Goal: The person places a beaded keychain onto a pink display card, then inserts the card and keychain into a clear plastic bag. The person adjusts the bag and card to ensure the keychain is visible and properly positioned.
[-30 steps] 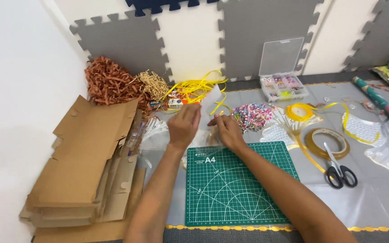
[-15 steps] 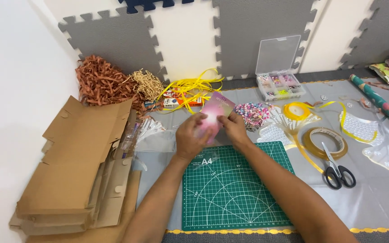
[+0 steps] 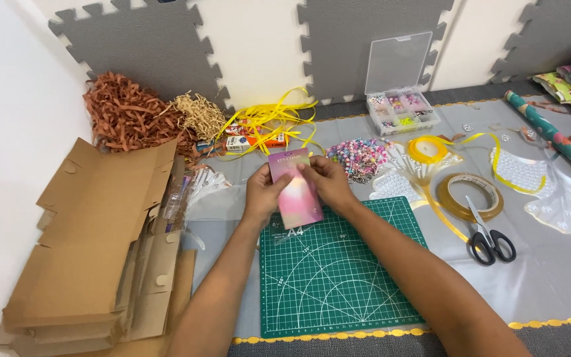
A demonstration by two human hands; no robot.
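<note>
1. Pink card packet (image 3: 295, 192): flat, glossy, pink fading to pale; held upright-tilted just above the far edge of the green cutting mat (image 3: 338, 271).
2. Left hand (image 3: 264, 195): fingers closed on the packet's left edge, thumb on its face.
3. Right hand (image 3: 328, 184): pinching the packet's upper right edge (fingertips overlap the front).
4. Scissors (image 3: 490, 238): black handles, lying right of the mat, blades across a roll of clear tape (image 3: 468, 196).
5. Yellow ribbon spool (image 3: 427, 149): far right of the hands.
6. Bead box (image 3: 401, 109): clear, lid up, far side of the surface.
7. Flat cardboard boxes (image 3: 94, 251): stacked at left.
8. Brown paper shred (image 3: 123, 116): heaped far left.
</note>
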